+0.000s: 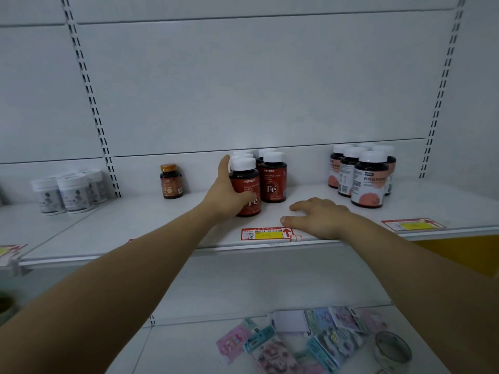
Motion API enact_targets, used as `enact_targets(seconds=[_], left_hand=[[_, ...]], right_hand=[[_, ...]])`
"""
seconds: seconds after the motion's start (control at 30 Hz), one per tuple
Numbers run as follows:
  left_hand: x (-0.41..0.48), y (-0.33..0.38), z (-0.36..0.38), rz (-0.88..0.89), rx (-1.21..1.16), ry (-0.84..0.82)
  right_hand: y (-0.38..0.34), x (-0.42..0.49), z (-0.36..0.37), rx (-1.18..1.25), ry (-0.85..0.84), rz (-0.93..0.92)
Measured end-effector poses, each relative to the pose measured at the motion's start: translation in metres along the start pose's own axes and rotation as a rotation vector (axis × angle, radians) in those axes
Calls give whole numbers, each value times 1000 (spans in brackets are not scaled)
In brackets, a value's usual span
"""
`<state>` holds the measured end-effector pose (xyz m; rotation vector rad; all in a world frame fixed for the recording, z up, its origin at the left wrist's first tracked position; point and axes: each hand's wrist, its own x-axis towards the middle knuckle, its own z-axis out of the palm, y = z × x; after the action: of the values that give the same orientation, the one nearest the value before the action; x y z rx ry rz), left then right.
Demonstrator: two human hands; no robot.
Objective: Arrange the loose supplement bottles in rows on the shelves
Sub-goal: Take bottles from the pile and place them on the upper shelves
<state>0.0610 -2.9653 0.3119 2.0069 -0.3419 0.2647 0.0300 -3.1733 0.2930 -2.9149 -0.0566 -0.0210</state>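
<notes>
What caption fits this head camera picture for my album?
Left hand grips a red Fe bottle; right hand rests on the shelf.

Head-worn view, forward-down, near shelf (121, 225)

Rear bottles (242, 153) mostly behind front bottle (248, 182)
</notes>
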Motion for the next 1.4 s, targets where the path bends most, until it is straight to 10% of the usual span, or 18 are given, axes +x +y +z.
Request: enact_targets(seconds=[0.2,0.5,1.4], left_hand=[[-9,-4,-44,-129,305,-184],[-60,-18,-178,-93,684,-189],[-409,-286,-745,-941,874,354]], right_hand=[[-12,-9,-17,23,-79,11],[-149,-1,-93,9,238,-158],[-974,-75,185,-99,-64,-1328]])
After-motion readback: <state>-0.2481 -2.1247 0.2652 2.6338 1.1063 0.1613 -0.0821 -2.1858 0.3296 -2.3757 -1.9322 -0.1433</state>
